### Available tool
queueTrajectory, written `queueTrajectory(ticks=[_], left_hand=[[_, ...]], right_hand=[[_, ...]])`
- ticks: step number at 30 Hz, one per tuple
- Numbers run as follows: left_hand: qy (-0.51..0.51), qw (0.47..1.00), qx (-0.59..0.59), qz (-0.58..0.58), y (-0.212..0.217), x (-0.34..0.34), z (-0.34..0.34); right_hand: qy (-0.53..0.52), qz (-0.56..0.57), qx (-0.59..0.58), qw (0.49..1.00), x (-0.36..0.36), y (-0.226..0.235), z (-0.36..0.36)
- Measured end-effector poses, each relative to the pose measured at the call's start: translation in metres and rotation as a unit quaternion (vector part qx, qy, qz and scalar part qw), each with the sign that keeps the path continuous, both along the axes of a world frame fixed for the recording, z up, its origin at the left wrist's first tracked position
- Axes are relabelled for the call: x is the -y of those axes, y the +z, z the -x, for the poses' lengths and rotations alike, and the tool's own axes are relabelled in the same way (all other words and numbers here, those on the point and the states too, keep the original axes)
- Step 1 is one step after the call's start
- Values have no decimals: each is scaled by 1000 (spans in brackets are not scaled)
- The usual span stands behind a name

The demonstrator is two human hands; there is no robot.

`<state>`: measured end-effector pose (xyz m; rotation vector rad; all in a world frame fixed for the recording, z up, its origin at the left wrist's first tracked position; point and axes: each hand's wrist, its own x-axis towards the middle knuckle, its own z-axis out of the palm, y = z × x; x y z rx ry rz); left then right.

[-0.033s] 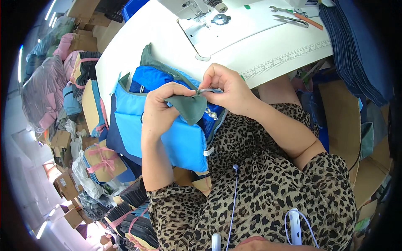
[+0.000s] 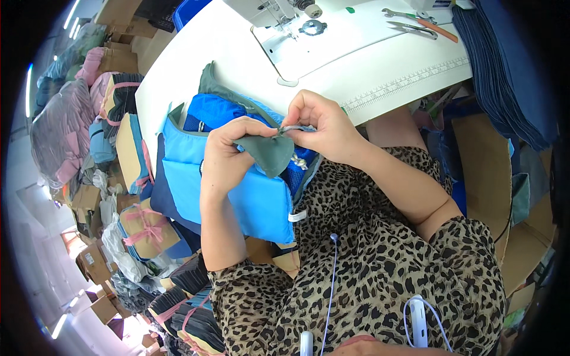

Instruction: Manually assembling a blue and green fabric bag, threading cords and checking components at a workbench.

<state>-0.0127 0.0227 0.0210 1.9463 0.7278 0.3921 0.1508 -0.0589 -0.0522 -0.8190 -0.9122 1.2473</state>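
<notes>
Left grip (image 2: 228,148): thumb and forefinger pinched tight on a grey-green cloth (image 2: 267,157), which fans out and droops below the fingers. Right grip (image 2: 326,124): thumb and fingers also drawn together, holding a narrow blue-grey edge (image 2: 301,128). The two sets of fingertips nearly meet; whether the two bits of fabric are joined there, cannot tell.

Closest in, the leopard-print clothing (image 2: 380,255) of the wearer, a thin pale cord (image 2: 329,285) lying down its front. Just beyond – under and around both hands – a blue bag (image 2: 255,204), its lower part by the lap, its upper part over the near rim of the white surface (image 2: 368,56). White label (image 2: 297,216) sticking out at its lower right side; knotted light drawcord (image 2: 298,161) just beneath the right grip.

Right of the lap, a cardboard box (image 2: 481,172). Along the surface's near edge, a printed ruler (image 2: 407,83). Farther back, a sewing machine (image 2: 270,12), and to its right hand tools, one with an orange handle (image 2: 440,31). Dark blue stacked cloth (image 2: 496,77) at far right. Away to the left: bundles tied in pink (image 2: 145,231) and a big plastic-wrapped heap (image 2: 65,124).
</notes>
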Motion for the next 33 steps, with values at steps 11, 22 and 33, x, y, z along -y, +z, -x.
queueTrajectory(ticks=[11, 22, 33], left_hand=[[68, 994, 67, -60, -13, 20, -7], [114, 950, 156, 244, -36, 0, 5], [100, 966, 64, 229, -32, -5, 9]], right_hand=[[-122, -17, -116, 986, 5, -13, 17], [23, 36, 19, 999, 1, 4, -13], [44, 46, 38, 997, 2, 4, -12]])
